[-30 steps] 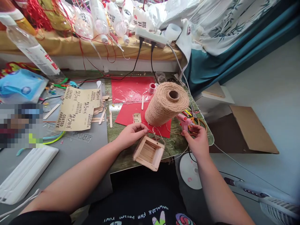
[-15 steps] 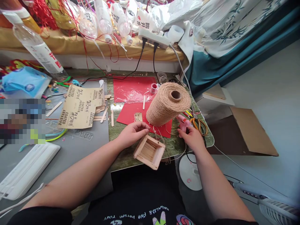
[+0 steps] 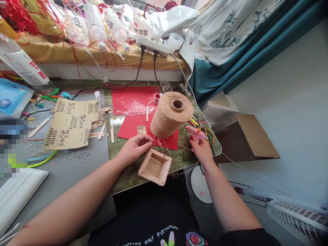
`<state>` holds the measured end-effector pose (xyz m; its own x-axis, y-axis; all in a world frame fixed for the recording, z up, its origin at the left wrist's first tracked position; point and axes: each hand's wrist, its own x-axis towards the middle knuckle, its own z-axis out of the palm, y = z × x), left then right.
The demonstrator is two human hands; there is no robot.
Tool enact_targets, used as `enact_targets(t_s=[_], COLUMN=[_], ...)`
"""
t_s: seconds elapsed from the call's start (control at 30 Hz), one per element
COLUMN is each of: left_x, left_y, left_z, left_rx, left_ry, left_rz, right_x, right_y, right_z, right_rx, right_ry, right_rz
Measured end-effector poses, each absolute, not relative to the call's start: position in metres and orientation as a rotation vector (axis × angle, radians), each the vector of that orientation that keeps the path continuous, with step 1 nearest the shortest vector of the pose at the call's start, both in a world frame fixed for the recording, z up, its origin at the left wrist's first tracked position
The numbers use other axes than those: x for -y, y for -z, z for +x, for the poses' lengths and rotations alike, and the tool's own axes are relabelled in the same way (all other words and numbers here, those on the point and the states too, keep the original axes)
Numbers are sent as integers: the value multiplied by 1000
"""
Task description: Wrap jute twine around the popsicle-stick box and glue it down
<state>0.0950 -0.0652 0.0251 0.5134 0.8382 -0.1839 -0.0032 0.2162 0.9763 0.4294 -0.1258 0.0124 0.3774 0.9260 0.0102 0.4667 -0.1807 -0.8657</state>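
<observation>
A small box made of wooden craft sticks (image 3: 155, 166) rests at the table's front edge, its open side toward me. My left hand (image 3: 137, 147) is closed at the box's upper left corner, thumb and fingers pinched together. Thin twine (image 3: 167, 150) runs by the box's upper edge, near the big spool of jute twine (image 3: 170, 114) that stands behind it. On the right, my right hand (image 3: 201, 148) is wrapped round the handle of a pink hot glue gun (image 3: 196, 134), whose nozzle points left.
Scissors (image 3: 210, 136) lie behind the glue gun. Red sheets (image 3: 133, 99) cover part of the table, with sandpaper (image 3: 71, 123) and loose craft sticks (image 3: 102, 130) to the left. A power strip (image 3: 153, 46) sits on the ledge; a cardboard box (image 3: 256, 136) stands right.
The glue gun has been lifted and turned in my right hand, so more of its body shows. The whole view has shifted right. My left hand stays at the box.
</observation>
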Motion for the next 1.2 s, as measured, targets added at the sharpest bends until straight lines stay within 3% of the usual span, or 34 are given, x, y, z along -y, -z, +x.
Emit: enact_targets(t_s=[0.2,0.67,0.97,1.2], left_x=[65,63,59,58], left_y=[-26,-27,-24,-21], left_z=[93,92,94,92], left_rx=[-803,-753,-729,-720], left_ry=[-801,-814,-804,-800], left_rz=[1181,1053,996,979], right_x=[154,179,167,165], right_y=[-14,-45,-107,-102], right_z=[435,420,365,342], right_rx=[964,1462,1876,1812], right_ry=[-848,-1035,-1224,-1264], right_rz=[-1610,-1601,-1281,-1410])
